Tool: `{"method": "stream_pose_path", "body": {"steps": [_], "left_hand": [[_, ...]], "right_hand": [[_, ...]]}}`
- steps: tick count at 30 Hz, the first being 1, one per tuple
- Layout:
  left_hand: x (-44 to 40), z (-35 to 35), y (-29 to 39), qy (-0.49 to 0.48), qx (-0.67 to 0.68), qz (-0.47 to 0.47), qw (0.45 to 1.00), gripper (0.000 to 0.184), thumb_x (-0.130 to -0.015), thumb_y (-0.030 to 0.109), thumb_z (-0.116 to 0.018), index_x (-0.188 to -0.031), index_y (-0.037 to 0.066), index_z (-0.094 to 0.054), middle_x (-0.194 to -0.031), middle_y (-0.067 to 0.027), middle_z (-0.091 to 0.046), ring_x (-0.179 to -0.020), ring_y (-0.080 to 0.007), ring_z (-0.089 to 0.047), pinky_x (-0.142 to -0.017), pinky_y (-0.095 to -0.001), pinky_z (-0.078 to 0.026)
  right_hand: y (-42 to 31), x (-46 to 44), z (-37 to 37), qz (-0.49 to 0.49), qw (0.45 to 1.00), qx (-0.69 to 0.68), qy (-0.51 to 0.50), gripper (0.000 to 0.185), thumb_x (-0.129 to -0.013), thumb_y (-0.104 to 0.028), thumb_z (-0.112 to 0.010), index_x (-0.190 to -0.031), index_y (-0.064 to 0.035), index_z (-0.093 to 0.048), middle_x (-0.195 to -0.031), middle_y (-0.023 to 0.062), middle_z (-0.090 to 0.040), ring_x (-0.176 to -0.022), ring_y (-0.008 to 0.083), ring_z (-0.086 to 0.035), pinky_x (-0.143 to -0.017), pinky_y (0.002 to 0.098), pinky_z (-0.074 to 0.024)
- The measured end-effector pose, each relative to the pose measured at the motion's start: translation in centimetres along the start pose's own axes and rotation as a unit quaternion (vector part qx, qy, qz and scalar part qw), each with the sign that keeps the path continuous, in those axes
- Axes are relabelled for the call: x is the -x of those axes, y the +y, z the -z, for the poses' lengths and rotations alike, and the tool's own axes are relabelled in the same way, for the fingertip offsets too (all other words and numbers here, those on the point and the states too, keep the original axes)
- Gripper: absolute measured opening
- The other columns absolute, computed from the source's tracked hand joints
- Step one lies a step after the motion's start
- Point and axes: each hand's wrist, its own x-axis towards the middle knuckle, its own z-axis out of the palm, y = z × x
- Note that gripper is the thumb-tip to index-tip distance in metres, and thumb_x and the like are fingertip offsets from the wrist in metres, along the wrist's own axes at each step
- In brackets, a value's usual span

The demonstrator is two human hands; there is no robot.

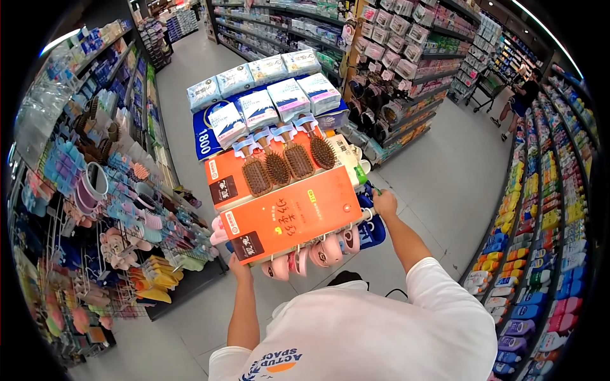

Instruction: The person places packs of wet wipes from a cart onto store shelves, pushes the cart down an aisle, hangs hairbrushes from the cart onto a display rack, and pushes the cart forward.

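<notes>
A high pile of goods stands in front of me. My right hand is closed at its right side, around what looks like the green end of a cart handle. At the near left corner my left hand curls against the orange box; its grip is mostly hidden. Pink slippers hang below that box's near edge. Behind it lie several brown hairbrushes on another orange surface. Beyond them, packs of cotton and light blue tissue packs rest on a blue box.
Racks of brushes and bath items line the left. Bottle shelves curve along the right, and a shelf end stands ahead. A person is near a green cart. Grey floor shows between.
</notes>
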Motion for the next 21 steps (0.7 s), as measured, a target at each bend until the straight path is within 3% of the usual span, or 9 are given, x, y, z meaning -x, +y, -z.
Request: {"method": "stream_pose_path", "body": {"steps": [3, 5, 9, 13, 18, 19, 21], "left_hand": [[-2.0, 1.0, -1.0, -0.018, 0.008, -0.034, 0.999, 0.021, -0.089, 0.019, -0.058, -0.092, -0.001, -0.063, -0.086, -0.0036, -0.063, -0.071, -0.0109, -0.059, -0.060, -0.0238, -0.046], [-1.2, -0.4, 1.3, -0.029, 0.034, 0.017, 0.999, 0.026, -0.089, 0.018, -0.055, -0.101, -0.003, -0.062, -0.092, -0.0053, -0.064, -0.076, -0.0146, -0.062, -0.061, -0.0271, -0.050], [-3.2, -0.3, 1.0, 0.005, 0.024, 0.041, 0.999, 0.027, -0.090, 0.022, -0.054, -0.102, -0.002, -0.060, -0.094, -0.0056, -0.062, -0.077, -0.0159, -0.061, -0.063, -0.0290, -0.048], [-2.7, -0.4, 0.3, -0.014, 0.014, 0.037, 0.999, 0.032, -0.090, 0.027, -0.056, -0.106, -0.001, -0.058, -0.098, -0.0057, -0.061, -0.083, -0.0169, -0.060, -0.066, -0.0317, -0.047], [-2.6, -0.9, -0.1, 0.039, -0.022, 0.041, 0.998, 0.040, -0.090, 0.030, -0.054, -0.114, -0.002, -0.056, -0.105, -0.0084, -0.060, -0.088, -0.0209, -0.061, -0.067, -0.0343, -0.048], [-2.4, -0.7, 0.3, 0.013, -0.038, 0.070, 0.997, 0.043, -0.094, 0.032, -0.049, -0.124, 0.002, -0.050, -0.116, -0.0084, -0.055, -0.099, -0.0214, -0.056, -0.077, -0.0372, -0.046], [-3.1, -0.2, -0.7, 0.013, -0.032, 0.077, 0.996, 0.041, -0.094, 0.031, -0.049, -0.122, 0.001, -0.051, -0.116, -0.0086, -0.055, -0.098, -0.0213, -0.056, -0.076, -0.0374, -0.046]], "right_hand": [[-0.5, 0.0, -0.6, -0.013, 1.000, -0.007, 0.007, 0.045, -0.085, -0.044, -0.054, -0.087, -0.0020, -0.068, -0.090, 0.0224, -0.066, -0.090, 0.0380, -0.063, -0.082, 0.0449, -0.0486], [0.1, -0.9, -1.9, -0.018, 1.000, -0.006, 0.019, 0.043, -0.084, -0.047, -0.055, -0.085, -0.0062, -0.069, -0.086, 0.0205, -0.066, -0.086, 0.0379, -0.063, -0.079, 0.0455, -0.0490], [-1.2, -0.9, -2.0, 0.029, 0.999, -0.021, 0.028, 0.050, -0.086, -0.047, -0.050, -0.083, 0.0002, -0.067, -0.083, 0.0245, -0.065, -0.084, 0.0391, -0.063, -0.078, 0.0467, -0.0489], [-0.6, -1.3, -2.4, 0.051, 0.996, -0.021, 0.071, 0.049, -0.087, -0.046, -0.049, -0.081, -0.0008, -0.067, -0.080, 0.0248, -0.064, -0.080, 0.0407, -0.062, -0.076, 0.0481, -0.0487], [-0.4, -1.3, -2.7, 0.087, 0.989, -0.065, 0.100, 0.041, -0.086, -0.039, -0.050, -0.076, -0.0023, -0.064, -0.072, 0.0254, -0.062, -0.071, 0.0430, -0.060, -0.070, 0.0500, -0.0479], [-0.4, -1.5, -2.9, 0.087, 0.989, -0.066, 0.098, 0.041, -0.086, -0.039, -0.050, -0.076, -0.0023, -0.064, -0.072, 0.0254, -0.062, -0.071, 0.0430, -0.060, -0.070, 0.0500, -0.0479], [-0.2, -1.9, -3.1, 0.106, 0.986, -0.078, 0.106, 0.035, -0.084, -0.034, -0.052, -0.077, -0.0021, -0.065, -0.069, 0.0246, -0.061, -0.068, 0.0430, -0.060, -0.067, 0.0499, -0.0478]]}}
